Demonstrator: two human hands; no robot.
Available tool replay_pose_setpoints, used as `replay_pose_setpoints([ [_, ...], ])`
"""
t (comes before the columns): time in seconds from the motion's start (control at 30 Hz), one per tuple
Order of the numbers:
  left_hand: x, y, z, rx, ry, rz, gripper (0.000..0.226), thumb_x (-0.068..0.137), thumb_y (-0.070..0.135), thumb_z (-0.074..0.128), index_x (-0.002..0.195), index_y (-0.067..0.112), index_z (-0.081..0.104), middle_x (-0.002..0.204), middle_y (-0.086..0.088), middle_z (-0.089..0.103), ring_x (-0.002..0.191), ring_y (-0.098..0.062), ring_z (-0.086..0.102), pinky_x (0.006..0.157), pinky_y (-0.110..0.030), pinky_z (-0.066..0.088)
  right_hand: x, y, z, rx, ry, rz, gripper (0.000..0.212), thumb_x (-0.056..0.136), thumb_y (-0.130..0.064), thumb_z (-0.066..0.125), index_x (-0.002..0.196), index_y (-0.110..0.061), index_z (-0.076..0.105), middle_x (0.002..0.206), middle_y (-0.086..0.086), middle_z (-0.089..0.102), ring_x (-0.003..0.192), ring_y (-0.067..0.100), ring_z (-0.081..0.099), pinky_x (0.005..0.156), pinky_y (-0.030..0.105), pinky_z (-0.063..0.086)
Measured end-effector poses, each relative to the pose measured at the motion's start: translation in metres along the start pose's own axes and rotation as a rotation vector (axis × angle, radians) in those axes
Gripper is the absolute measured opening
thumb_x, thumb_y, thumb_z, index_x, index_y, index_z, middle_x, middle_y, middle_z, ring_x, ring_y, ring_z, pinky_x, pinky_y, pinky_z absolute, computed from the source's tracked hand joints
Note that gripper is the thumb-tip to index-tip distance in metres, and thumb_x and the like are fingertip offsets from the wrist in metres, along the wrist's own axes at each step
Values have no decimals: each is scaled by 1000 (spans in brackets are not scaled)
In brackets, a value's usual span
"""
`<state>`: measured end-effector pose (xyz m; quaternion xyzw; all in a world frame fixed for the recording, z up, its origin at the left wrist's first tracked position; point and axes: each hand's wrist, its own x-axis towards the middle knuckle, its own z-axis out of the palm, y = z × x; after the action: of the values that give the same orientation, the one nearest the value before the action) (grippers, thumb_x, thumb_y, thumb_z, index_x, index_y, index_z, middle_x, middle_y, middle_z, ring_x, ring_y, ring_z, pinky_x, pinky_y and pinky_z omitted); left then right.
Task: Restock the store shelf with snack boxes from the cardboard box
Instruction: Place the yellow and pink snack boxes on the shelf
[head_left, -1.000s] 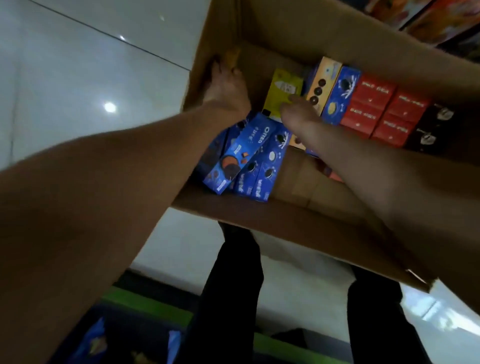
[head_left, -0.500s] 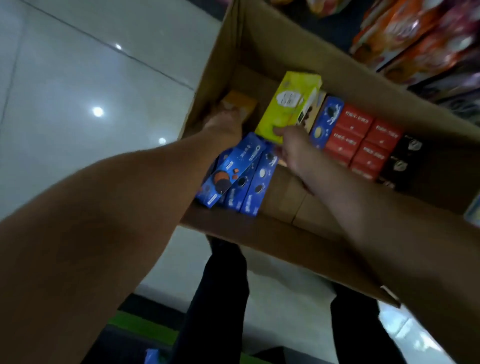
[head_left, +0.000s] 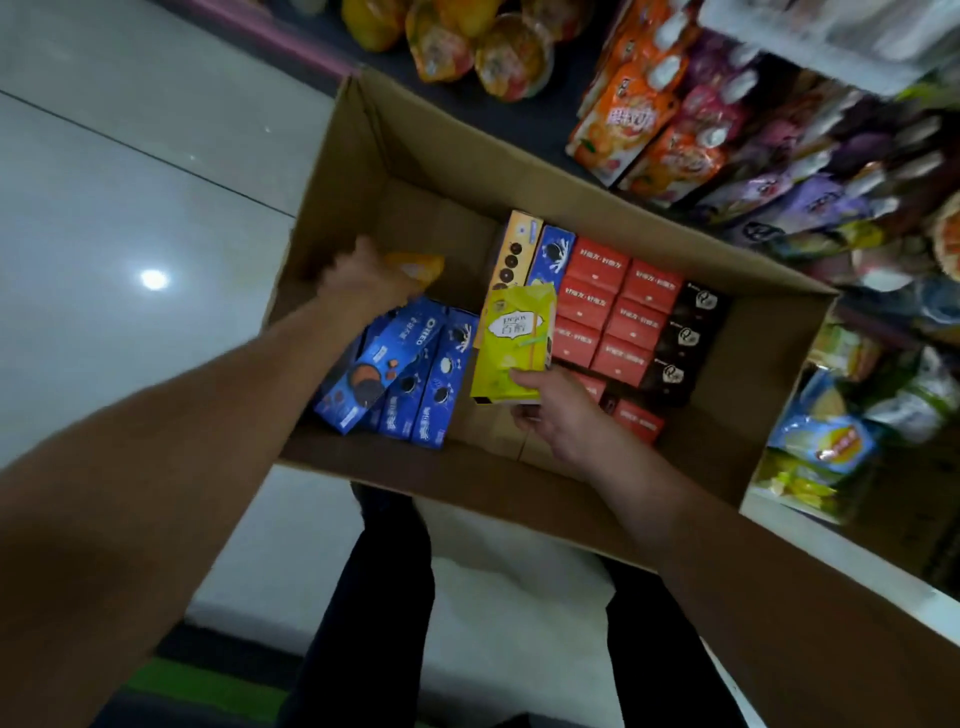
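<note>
An open cardboard box (head_left: 358, 156) sits on the floor below me. Inside lie blue Oreo boxes (head_left: 400, 364), red boxes (head_left: 613, 312), black boxes (head_left: 685, 338) and an orange cookie box (head_left: 511, 249). My right hand (head_left: 561, 415) grips the lower end of a yellow-green snack box (head_left: 514, 343) and holds it lifted over the others. My left hand (head_left: 363, 275) reaches into the far left corner and closes around a small orange pack (head_left: 421, 265), which is blurred.
Shelves with orange and purple snack pouches (head_left: 727, 130) and bagged goods (head_left: 831, 441) run along the right. Jelly cups (head_left: 467, 47) lie on the low shelf beyond the box. White tiled floor (head_left: 130, 208) spreads to the left. My dark-trousered legs (head_left: 389, 597) stand below the box.
My right hand has pulled the yellow-green box up and out of its row toward the near side. My left hand has reached deeper into the corner onto the orange pack. The view tilted toward the shelves.
</note>
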<state>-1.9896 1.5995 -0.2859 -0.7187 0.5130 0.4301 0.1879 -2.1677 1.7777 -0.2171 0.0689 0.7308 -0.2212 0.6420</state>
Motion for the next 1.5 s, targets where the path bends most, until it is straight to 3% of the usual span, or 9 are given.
replay_pose_setpoints([
  [0.1,-99,-11,-28,-720,-198,-92,58,76,39,72,126,13,56,111,-13,59,87,-24,58,72,-35,49,-56,-9,-9,60,-17,32,7,91,-17,66,94,-22,61,87,-1,66,66,14,55,52,22,44],
  [0.2,-218,-25,-58,-1270,-454,-94,32,90,40,53,113,20,66,110,-8,67,84,-20,63,68,-31,47,-130,-25,-12,48,-58,-37,8,89,-16,67,95,-21,64,79,-6,70,61,10,58,51,19,44],
  [0.33,-359,-30,-92,-1679,-469,23,47,90,45,50,126,17,62,117,-10,69,96,-25,67,75,-36,53,-232,-51,-17,-110,-209,-227,26,88,-13,68,113,-19,63,100,-2,73,85,16,69,68,28,51],
  [0.57,-590,-16,-130,-2023,-334,424,94,59,34,82,141,3,48,137,-27,51,116,-48,55,90,-62,50,-410,-80,-50,-182,-530,-358,25,85,6,59,104,-10,62,90,7,74,75,20,72,66,31,55],
  [0.7,-697,-19,-120,-2035,-163,605,100,57,27,75,146,-1,40,135,-33,52,120,-55,51,100,-74,33,-513,-72,-66,-386,-723,-499,35,78,16,56,105,-7,57,101,22,67,89,32,62,83,44,48],
  [0.9,-822,-56,-66,-2168,156,842,96,66,25,66,152,2,29,147,-30,38,127,-56,41,105,-78,20,-624,-22,-71,-713,-948,-611,49,61,14,59,104,-7,52,97,26,63,84,34,62,71,47,52],
  [1.07,-914,-71,-10,-2388,620,735,85,58,29,78,135,2,57,128,-28,60,117,-51,54,96,-59,44,-681,50,-70,-963,-1135,-671,54,52,-3,53,106,0,48,93,25,58,86,41,58,78,68,47],
  [1.3,-1006,-53,82,-2410,1269,530,81,70,51,79,139,15,56,134,-20,59,109,-43,63,83,-53,55,-717,145,-112,-1130,-1393,-608,26,75,-23,61,99,-15,53,87,1,75,75,25,73,57,35,57],
  [1.5,-1074,-1,142,-2239,1560,191,55,71,36,77,122,20,68,126,-18,65,108,-37,66,78,-44,58,-744,177,-178,-1252,-1544,-536,31,83,-30,73,104,-16,56,99,8,76,89,33,73,67,42,59],
])
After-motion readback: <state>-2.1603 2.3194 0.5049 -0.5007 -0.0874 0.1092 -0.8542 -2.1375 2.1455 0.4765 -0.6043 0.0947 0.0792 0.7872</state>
